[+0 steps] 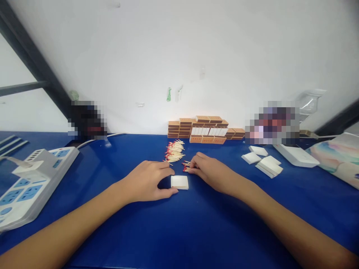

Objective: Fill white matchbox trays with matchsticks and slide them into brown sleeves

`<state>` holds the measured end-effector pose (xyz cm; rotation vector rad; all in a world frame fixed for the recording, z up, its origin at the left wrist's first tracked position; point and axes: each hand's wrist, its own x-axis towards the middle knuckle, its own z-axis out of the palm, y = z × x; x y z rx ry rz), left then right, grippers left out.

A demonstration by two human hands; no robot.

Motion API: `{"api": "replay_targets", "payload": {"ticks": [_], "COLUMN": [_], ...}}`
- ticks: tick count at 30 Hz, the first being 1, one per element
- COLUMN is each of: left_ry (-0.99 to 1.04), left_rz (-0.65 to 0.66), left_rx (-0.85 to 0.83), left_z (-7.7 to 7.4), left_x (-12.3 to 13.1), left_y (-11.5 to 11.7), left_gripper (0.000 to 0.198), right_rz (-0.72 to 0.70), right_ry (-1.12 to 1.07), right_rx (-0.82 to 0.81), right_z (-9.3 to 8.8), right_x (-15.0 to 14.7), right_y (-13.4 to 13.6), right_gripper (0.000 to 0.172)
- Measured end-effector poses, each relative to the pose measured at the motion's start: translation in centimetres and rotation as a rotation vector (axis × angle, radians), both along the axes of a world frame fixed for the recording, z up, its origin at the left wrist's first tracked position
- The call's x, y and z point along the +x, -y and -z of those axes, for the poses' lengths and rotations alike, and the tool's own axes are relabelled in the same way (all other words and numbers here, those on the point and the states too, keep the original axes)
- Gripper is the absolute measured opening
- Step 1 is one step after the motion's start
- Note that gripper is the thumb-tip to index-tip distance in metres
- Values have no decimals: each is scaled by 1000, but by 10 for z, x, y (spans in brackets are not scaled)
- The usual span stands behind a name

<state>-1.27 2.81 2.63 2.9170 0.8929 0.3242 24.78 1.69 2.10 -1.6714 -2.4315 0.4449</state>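
Observation:
A small white matchbox tray [180, 182] lies on the blue table in front of me. My left hand [151, 181] rests at its left side, thumb and forefinger spread apart, the thumb tip close to its near left corner; whether they touch is unclear. Just beyond the tray, my right hand [210, 170] pinches a few red-tipped matches [186, 170] low over the table, their heads pointing left. A heap of loose matches [175, 151] lies further back, and a stray match by it reaches the left hand's fingertips.
Stacked matchboxes [207, 130] stand against the wall. Several white trays [269, 166] lie at the right, near a white flat box [297, 155]. A white power strip [30, 186] with a plugged-in charger occupies the left side. Two blurred-out patches sit at the back.

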Motion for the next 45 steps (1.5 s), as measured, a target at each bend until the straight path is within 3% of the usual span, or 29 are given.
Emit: {"api": "replay_targets", "payload": {"ticks": [36,45], "left_ry": [-1,-14], "left_rz": [5,-4], "left_rx": [-1,-24], "left_z": [1,-3], "left_x": [0,-2], "left_y": [-1,-1], "left_gripper": [32,41], "right_rz": [-127,-133], "right_ry": [284,257], "right_rx": [209,217], "right_z": [16,20], "right_x": [2,4], "right_y": [1,0], "right_gripper": [24,20]}}
